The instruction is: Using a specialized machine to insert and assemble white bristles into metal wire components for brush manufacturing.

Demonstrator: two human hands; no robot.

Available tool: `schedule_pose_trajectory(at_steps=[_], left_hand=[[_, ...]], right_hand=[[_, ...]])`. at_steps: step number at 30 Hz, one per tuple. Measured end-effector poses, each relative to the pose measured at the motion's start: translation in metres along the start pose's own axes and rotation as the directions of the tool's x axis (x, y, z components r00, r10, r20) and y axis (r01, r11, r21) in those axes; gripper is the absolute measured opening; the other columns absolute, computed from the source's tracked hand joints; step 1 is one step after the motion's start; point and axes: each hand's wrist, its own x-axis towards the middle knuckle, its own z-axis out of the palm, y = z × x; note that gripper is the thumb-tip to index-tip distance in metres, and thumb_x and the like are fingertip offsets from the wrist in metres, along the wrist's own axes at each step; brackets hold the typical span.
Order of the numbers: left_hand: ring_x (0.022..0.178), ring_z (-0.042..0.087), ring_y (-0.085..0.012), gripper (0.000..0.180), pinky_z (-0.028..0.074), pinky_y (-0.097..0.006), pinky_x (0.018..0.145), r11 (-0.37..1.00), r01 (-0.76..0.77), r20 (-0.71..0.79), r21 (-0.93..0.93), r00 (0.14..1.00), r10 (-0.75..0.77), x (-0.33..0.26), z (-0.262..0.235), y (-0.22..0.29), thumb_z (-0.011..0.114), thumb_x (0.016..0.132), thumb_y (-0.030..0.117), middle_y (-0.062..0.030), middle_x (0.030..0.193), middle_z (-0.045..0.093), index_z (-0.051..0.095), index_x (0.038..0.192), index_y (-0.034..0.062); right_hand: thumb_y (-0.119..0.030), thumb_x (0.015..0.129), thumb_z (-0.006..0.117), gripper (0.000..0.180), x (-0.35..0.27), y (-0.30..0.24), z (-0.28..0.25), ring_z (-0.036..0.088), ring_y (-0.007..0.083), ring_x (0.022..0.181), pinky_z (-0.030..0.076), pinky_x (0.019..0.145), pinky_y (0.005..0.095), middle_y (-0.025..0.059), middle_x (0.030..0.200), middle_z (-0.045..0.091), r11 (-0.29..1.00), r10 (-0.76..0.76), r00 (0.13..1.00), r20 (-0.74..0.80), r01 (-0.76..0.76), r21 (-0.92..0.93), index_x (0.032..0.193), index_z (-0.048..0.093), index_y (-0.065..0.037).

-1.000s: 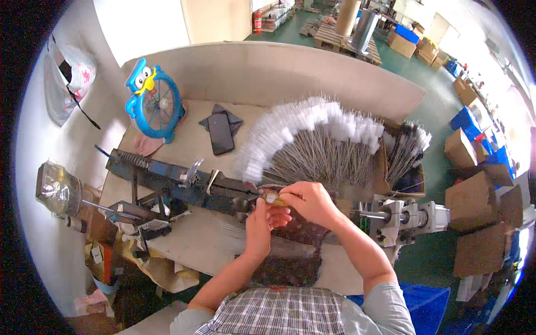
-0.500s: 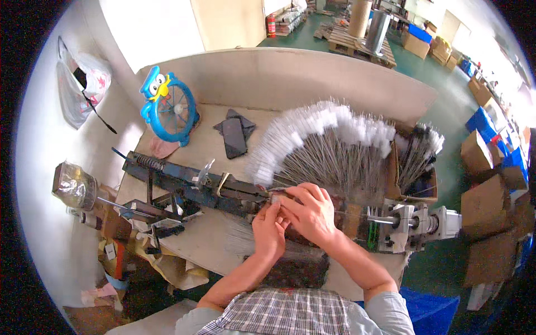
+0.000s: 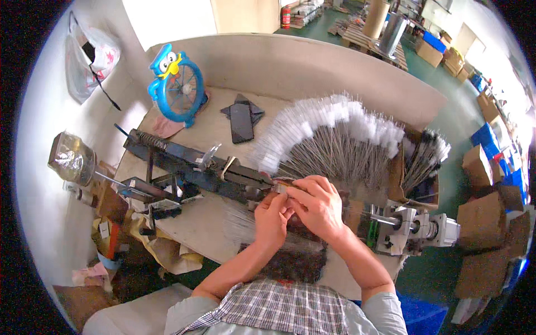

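Observation:
My left hand [image 3: 271, 219] and my right hand [image 3: 319, 207] meet at the right end of a long dark metal bar fixture [image 3: 231, 173]. Both hands are closed, thumbs and fingers pinched together around a small pale piece [image 3: 281, 190], too small and covered to name. Just beyond them stands a big fan of wire-handled brushes [image 3: 335, 123] with white bristles, their thin stems pointing toward me. Loose fine wires or bristles [image 3: 241, 220] lie beside my left wrist. On the right, a thin rod runs from near my right hand into a motor-driven spindle [image 3: 399, 223].
Behind the fixture are a blue cartoon-bird fan [image 3: 180, 89] and a dark phone [image 3: 242, 124] on a cloth. A carton [image 3: 421, 195] of dark brushes stands to the right. A lever frame with a wrapped block [image 3: 72, 159] juts out at left. A low panel [image 3: 251, 58] edges the bench.
The whole view has shifted slightly with my head. Both hands stay pinched at the end of the bar, with only small finger movement.

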Motion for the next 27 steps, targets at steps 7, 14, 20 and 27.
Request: schedule_pose_trajectory(at_steps=[7, 14, 20, 27], left_hand=[[0.077, 0.056, -0.0119, 0.007, 0.047, -0.028, 0.071, 0.995, 0.024, -0.093, -0.093, 0.995, -0.033, -0.005, 0.013, 0.006, 0.057, 0.084, 0.013, -0.0013, 0.081, 0.057, 0.053, 0.082, 0.0079], [0.077, 0.057, -0.0108, 0.007, 0.048, -0.029, 0.073, 0.993, -0.007, -0.046, -0.117, 0.999, 0.002, -0.002, 0.006, -0.002, 0.055, 0.087, 0.012, -0.0030, 0.088, 0.059, 0.055, 0.089, 0.0059], [0.077, 0.057, -0.0100, 0.005, 0.047, -0.028, 0.074, 0.999, -0.042, -0.022, -0.020, 0.999, 0.042, -0.004, 0.008, 0.000, 0.056, 0.086, 0.012, -0.0020, 0.083, 0.059, 0.056, 0.087, 0.0068], [0.085, 0.058, -0.0131, 0.011, 0.045, -0.030, 0.081, 0.998, -0.023, -0.018, 0.066, 1.000, 0.024, 0.001, 0.007, -0.001, 0.051, 0.088, 0.013, -0.0042, 0.090, 0.059, 0.056, 0.091, 0.0030]], right_hand=[[-0.012, 0.061, 0.072, 0.029, 0.002, -0.011, 0.003, 0.058, 0.0234, 0.086, 0.048, 0.073, 0.0343, 0.0030, 0.090, 0.063, 0.999, 0.032, 0.999, -0.018, -0.032, -0.013, 0.089, 0.066, -0.009], [-0.014, 0.062, 0.072, 0.027, -0.005, -0.008, -0.002, 0.058, 0.0220, 0.085, 0.046, 0.072, 0.0339, 0.0020, 0.091, 0.063, 0.995, 0.041, 0.998, -0.038, -0.044, -0.086, 0.088, 0.067, -0.010], [-0.015, 0.064, 0.072, 0.023, -0.008, -0.005, -0.003, 0.058, 0.0219, 0.086, 0.046, 0.072, 0.0344, 0.0014, 0.092, 0.063, 0.994, 0.069, 0.998, -0.007, -0.069, -0.083, 0.087, 0.068, -0.012], [-0.019, 0.066, 0.070, 0.024, 0.001, -0.007, -0.015, 0.058, 0.0208, 0.087, 0.045, 0.073, 0.0345, 0.0003, 0.090, 0.063, 0.995, 0.059, 0.998, 0.008, -0.059, -0.082, 0.088, 0.067, -0.012]])
